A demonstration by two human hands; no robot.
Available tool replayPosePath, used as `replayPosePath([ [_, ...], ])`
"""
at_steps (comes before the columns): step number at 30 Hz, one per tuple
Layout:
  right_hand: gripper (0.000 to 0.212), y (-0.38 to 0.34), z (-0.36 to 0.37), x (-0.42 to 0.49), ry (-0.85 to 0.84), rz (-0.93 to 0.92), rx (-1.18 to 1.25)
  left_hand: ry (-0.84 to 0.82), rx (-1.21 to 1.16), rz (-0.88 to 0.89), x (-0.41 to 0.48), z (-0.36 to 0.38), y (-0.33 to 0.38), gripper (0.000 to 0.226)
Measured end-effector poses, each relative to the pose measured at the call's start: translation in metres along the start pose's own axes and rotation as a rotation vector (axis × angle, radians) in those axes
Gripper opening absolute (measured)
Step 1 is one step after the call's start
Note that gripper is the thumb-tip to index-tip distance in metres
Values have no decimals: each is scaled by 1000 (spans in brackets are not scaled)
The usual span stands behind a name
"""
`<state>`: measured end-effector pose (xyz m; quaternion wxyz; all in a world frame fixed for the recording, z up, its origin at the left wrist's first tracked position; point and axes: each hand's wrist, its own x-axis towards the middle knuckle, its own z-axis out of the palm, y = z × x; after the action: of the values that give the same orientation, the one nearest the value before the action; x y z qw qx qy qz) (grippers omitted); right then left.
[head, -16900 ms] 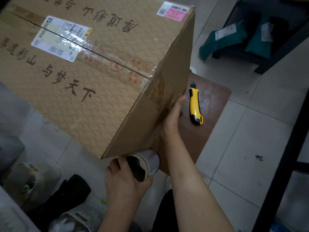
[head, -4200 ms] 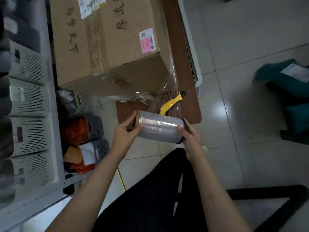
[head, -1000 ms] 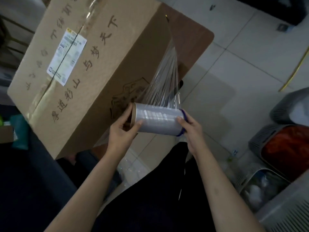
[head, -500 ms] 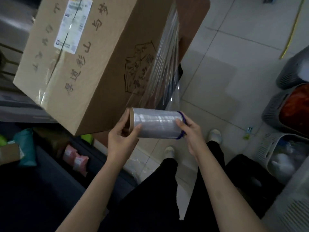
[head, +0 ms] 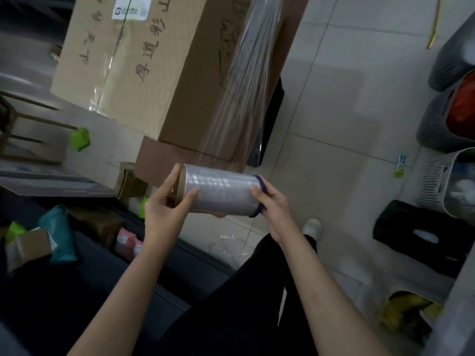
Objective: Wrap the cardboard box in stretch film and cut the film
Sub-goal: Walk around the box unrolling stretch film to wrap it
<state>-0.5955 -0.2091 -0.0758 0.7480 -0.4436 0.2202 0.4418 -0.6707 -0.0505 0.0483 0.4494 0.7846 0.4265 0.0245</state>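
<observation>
A large cardboard box with black characters and a white label stands on a brown board in the upper middle. I hold a roll of stretch film level below it. My left hand grips the roll's cardboard end, and my right hand grips the end with the purple rim. A taut sheet of clear film runs from the roll up across the box's near side. The yellow knife is out of sight.
Grey slotted baskets with red and white contents stand at the right, and a black box lies below them. Green, teal and pink parcels lie on a dark shelf at the lower left. Pale floor tiles lie between.
I have walked on around the box, so it has shifted up and left in view. The roll stays in both hands and more film is stretched across the box's side.
</observation>
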Motion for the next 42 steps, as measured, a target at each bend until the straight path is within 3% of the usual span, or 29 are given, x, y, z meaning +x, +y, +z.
replayPosePath([
  [15, 47, 85, 55, -8, 116, -35, 145, -140, 76, -18, 20, -75, -61, 51],
  [23, 40, 131, 127, 6, 192, -67, 282, -265, 258, 117, 77, -138, -77, 52],
  [42, 27, 168, 178, 38, 350, -146, 531, -506, 370, 257, 157, -156, -78, 53],
])
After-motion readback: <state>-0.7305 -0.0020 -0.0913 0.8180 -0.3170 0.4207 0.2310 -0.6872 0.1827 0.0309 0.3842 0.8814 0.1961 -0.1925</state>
